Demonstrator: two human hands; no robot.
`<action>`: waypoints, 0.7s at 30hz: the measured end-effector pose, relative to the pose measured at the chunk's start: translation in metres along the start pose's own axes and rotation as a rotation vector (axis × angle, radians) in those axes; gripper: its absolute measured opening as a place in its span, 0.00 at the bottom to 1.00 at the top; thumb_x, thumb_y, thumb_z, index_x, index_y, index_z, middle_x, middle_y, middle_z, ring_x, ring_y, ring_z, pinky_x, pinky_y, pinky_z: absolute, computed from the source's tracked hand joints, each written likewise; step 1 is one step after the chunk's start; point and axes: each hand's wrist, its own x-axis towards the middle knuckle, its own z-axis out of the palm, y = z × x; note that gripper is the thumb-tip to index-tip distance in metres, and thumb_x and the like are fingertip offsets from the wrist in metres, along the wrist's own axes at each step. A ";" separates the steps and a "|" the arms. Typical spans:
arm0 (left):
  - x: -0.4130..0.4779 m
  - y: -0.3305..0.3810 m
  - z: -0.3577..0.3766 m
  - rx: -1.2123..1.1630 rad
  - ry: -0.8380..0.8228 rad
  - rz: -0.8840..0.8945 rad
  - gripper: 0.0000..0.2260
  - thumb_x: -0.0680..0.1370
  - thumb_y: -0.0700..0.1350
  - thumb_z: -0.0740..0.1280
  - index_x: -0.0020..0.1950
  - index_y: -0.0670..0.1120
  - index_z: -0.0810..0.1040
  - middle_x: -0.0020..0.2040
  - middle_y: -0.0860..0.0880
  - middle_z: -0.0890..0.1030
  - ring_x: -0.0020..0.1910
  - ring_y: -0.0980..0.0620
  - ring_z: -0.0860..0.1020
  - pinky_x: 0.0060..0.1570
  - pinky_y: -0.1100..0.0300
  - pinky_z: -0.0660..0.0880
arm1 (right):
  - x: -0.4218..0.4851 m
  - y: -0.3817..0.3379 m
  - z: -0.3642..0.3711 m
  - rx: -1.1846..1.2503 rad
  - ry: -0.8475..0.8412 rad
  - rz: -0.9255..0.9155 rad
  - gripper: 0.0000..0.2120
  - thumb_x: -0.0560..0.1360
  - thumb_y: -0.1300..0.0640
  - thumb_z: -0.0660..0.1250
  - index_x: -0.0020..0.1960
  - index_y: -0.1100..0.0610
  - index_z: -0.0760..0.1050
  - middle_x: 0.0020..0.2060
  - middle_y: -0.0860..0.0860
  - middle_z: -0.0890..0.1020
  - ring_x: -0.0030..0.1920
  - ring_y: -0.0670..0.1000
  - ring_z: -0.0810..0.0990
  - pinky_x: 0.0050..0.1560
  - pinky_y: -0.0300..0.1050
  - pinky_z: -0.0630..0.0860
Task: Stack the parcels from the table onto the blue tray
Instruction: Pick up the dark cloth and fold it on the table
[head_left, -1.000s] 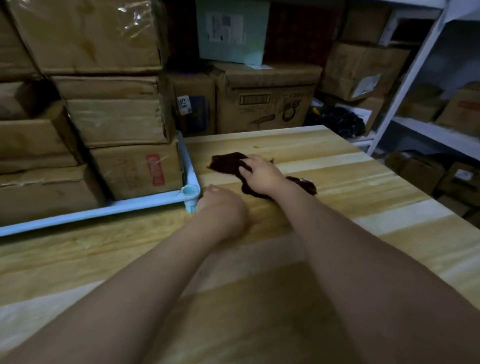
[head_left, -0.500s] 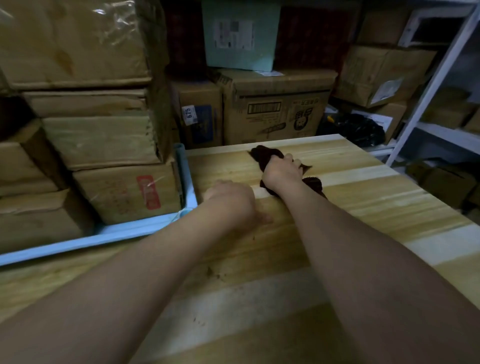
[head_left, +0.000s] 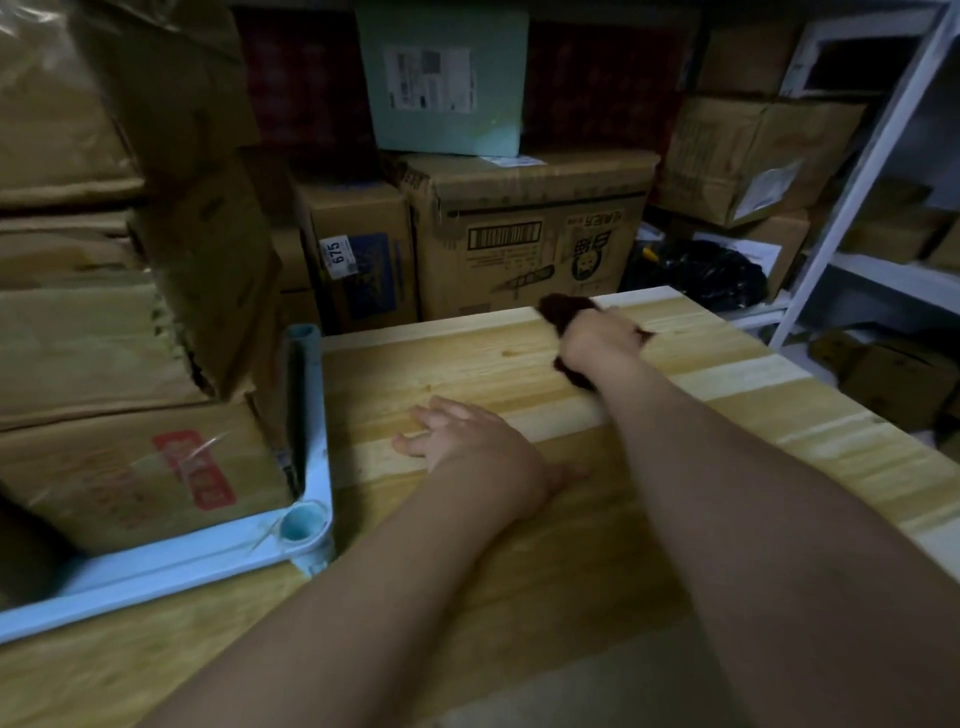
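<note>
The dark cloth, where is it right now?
The cloth is under the right hand, near the far edge of the wooden table, right of the blue tray and beyond the left hand.

I see a pale wooden table (head_left: 519, 597) with light and darker plank stripes. A blue tray (head_left: 171, 564) sits on its left side. My left hand (head_left: 470, 441) lies flat on the wood; my right hand (head_left: 597, 343) presses a dark cloth (head_left: 561, 312) near the far edge.
</note>
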 end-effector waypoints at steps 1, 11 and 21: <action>0.001 0.000 -0.001 0.005 0.000 0.002 0.58 0.65 0.79 0.56 0.79 0.40 0.41 0.78 0.35 0.42 0.76 0.31 0.45 0.70 0.31 0.51 | 0.007 0.019 -0.006 -0.010 0.007 0.092 0.30 0.76 0.52 0.70 0.76 0.52 0.67 0.74 0.61 0.66 0.72 0.66 0.64 0.74 0.65 0.59; 0.003 0.001 -0.008 0.011 -0.020 0.095 0.49 0.67 0.77 0.58 0.79 0.58 0.38 0.78 0.36 0.39 0.75 0.27 0.44 0.67 0.27 0.55 | -0.015 0.070 -0.020 -0.081 -0.052 -0.010 0.23 0.83 0.47 0.51 0.77 0.50 0.61 0.79 0.56 0.55 0.76 0.68 0.55 0.71 0.78 0.46; -0.019 -0.021 0.020 -0.004 0.175 0.242 0.36 0.75 0.72 0.46 0.79 0.58 0.47 0.80 0.43 0.46 0.77 0.34 0.45 0.71 0.30 0.47 | -0.093 0.153 -0.043 -0.065 -0.075 0.423 0.31 0.82 0.45 0.53 0.81 0.49 0.47 0.79 0.63 0.52 0.76 0.74 0.49 0.68 0.82 0.44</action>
